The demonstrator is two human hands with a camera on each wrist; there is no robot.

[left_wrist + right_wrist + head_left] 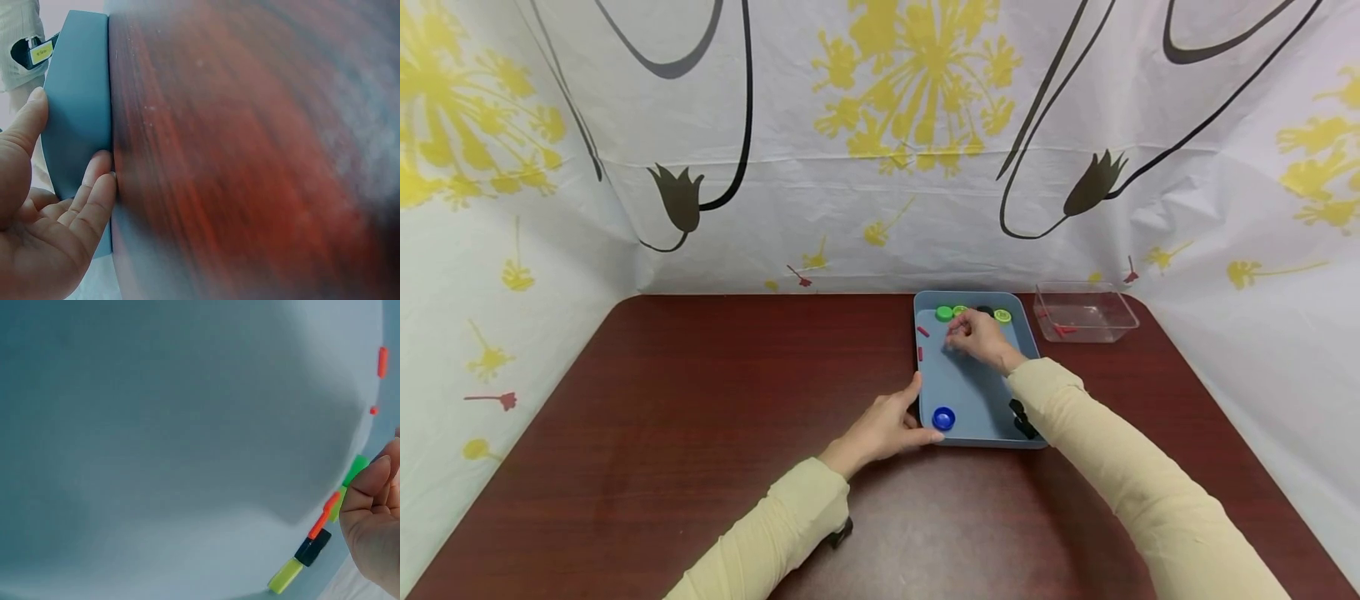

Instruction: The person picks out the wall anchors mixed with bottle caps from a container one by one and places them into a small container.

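Note:
My left hand rests against the near left corner of a grey-blue tray. Its thumb and fingers are spread fairly straight about that corner, the fingers along the outer wall. Over the far half of the tray is my right hand, thumb and fingers drawn together; I cannot tell whether something small is between them. Two small red pieces lie along the left rim. At the far end sit a green cap, yellow-green caps and a black cap, with another red piece beside them.
A blue cap lies in the tray's near left corner. Just right of the tray, a clear plastic box holds red pieces. The dark wooden table meets a patterned sheet at the back and sides.

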